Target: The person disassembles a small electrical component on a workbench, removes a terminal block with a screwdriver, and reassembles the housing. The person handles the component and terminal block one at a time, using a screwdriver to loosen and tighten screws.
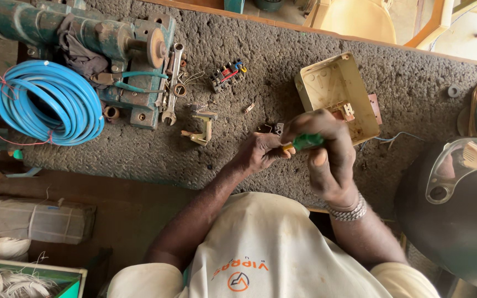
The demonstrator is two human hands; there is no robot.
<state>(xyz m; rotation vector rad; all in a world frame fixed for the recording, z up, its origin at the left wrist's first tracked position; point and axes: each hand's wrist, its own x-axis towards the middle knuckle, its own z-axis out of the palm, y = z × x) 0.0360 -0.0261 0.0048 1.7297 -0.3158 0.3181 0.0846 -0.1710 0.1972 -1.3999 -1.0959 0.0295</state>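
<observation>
Evidently, a green-handled screwdriver with a yellow collar (303, 143) is gripped in the right hand (329, 160), fingers curled tight round the handle — a hold suited to turning. The left hand (258, 153) is pinched shut at the tool's tip, as if a small part were being steadied there, though what it holds cannot be made out. Both hands are raised just over the grey carpeted bench (415, 83), close to the open cream plastic switch box (335, 91) — kept within reach. The handle looks glossy, short and stubby.

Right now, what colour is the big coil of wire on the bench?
The coil of wire is bright blue, seen clearly in the head view.
</observation>
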